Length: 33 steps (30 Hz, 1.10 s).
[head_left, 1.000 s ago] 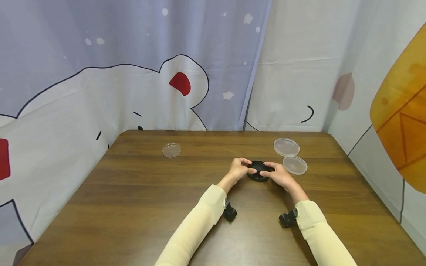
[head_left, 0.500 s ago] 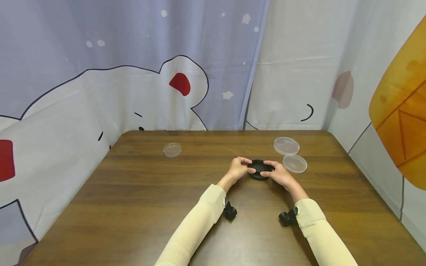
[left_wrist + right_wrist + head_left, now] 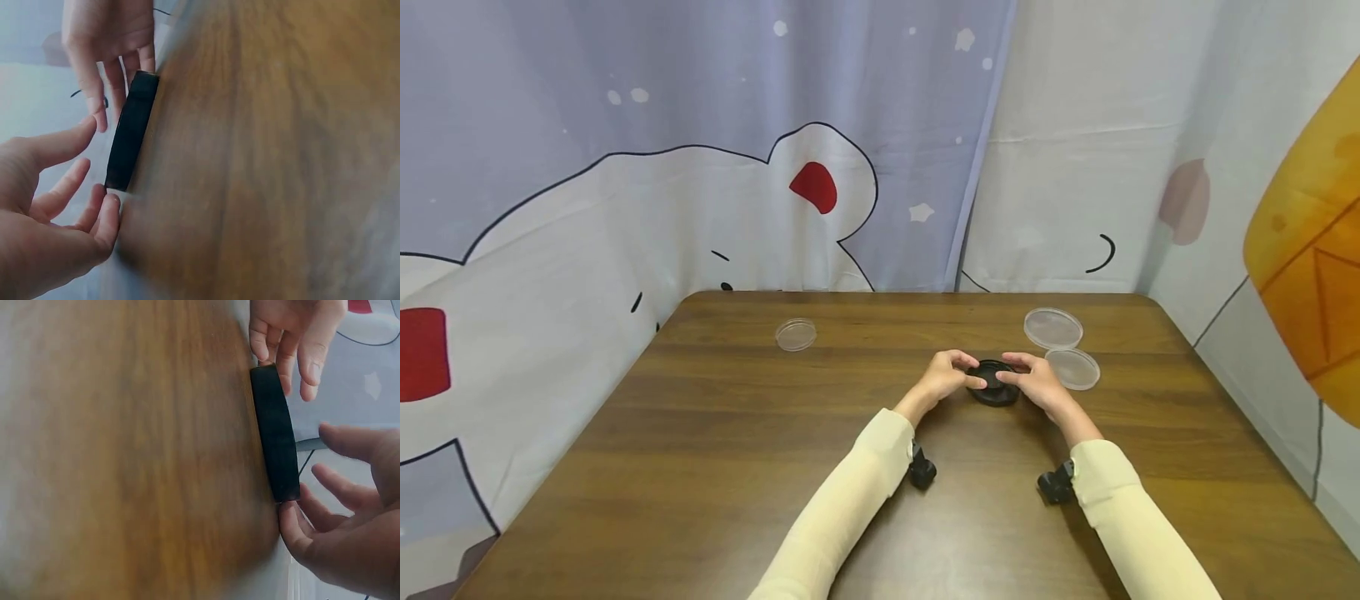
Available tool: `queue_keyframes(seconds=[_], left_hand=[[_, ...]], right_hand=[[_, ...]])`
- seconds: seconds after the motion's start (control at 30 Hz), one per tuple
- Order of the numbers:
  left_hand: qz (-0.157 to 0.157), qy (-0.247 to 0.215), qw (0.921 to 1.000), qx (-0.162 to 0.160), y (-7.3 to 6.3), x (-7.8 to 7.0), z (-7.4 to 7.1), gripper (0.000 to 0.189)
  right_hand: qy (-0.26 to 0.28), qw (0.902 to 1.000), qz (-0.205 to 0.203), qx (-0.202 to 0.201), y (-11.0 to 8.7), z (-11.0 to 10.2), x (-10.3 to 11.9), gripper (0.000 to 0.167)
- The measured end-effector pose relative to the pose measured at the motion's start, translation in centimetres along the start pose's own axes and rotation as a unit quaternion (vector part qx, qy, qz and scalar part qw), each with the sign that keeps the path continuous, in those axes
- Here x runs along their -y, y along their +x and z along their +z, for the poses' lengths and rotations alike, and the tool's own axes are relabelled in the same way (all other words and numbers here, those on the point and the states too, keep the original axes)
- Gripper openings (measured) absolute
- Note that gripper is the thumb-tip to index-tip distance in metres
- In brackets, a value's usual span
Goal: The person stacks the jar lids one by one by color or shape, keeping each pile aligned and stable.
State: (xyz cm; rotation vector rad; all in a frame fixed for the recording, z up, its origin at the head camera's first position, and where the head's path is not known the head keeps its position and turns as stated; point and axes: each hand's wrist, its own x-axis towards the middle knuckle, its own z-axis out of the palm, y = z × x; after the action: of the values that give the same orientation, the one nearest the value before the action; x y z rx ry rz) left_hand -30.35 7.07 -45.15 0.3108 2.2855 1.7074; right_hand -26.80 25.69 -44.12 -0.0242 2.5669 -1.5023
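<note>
A round, shallow black disc with a ringed top and a smooth side wall [image 3: 992, 393] is lying flat, right of the middle and toward the far part of the table. It is probably weighing little and looking stiff, perhaps of plastic or metal; its finish is hinting at some slipperiness, and nothing about it is suggesting great fragility. Its side wall is offering the surest hold, at opposite left and right points, with the thumbs bracing on the rim.

The left hand [image 3: 946, 377] is curving loosely at the disc's left, its thumb standing apart from the fingers, the lower fingertips lying at the disc's edge. The right hand [image 3: 1036, 383] is mirroring this at the right side. Neither is visibly pinching the disc; whether the fingertips are bearing on it, I cannot tell.

The brown wood-grain table [image 3: 700, 467] is giving a flat, faintly shiny surface. Two transparent round shallow dishes, a farther one [image 3: 1053, 328] and a nearer one [image 3: 1072, 369], are lying at the far right, touching or nearly so. A smaller transparent round dish [image 3: 796, 335] is sitting at the far left. Beyond, a lilac-and-white cartoon-printed curtain [image 3: 715, 83] is hanging behind the far edge.
</note>
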Motion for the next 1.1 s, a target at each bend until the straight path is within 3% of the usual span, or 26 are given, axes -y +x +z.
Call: queue_keyframes(seconds=[0.2, 0.47, 0.7, 0.93, 1.1], left_hand=[[0.021, 0.037, 0.9991, 0.001, 0.2, -0.8, 0.1, 0.038], [0.034, 0.033, 0.9989, 0.002, 1.1, -1.6, -0.1, 0.048], [0.047, 0.035, 0.9982, 0.012, 2.0, -2.9, 0.0, 0.05], [0.052, 0.024, 0.9982, 0.014, 3.5, -3.8, 1.0, 0.051], [0.049, 0.032, 0.9983, 0.0, 4.4, -4.3, 1.6, 0.053]], right_hand=[[0.016, 0.9993, 0.0, -0.034, -0.5, -0.6, 0.4, 0.055], [0.03, 0.9975, -0.021, -0.061, -0.6, -2.2, 0.3, 0.052], [0.036, 0.9918, -0.018, -0.121, -0.7, -4.2, 0.2, 0.052], [0.119, 0.9811, -0.021, -0.151, -0.8, -7.6, -0.7, 0.054], [0.17, 0.9678, 0.004, -0.185, -0.2, -9.4, -1.4, 0.03]])
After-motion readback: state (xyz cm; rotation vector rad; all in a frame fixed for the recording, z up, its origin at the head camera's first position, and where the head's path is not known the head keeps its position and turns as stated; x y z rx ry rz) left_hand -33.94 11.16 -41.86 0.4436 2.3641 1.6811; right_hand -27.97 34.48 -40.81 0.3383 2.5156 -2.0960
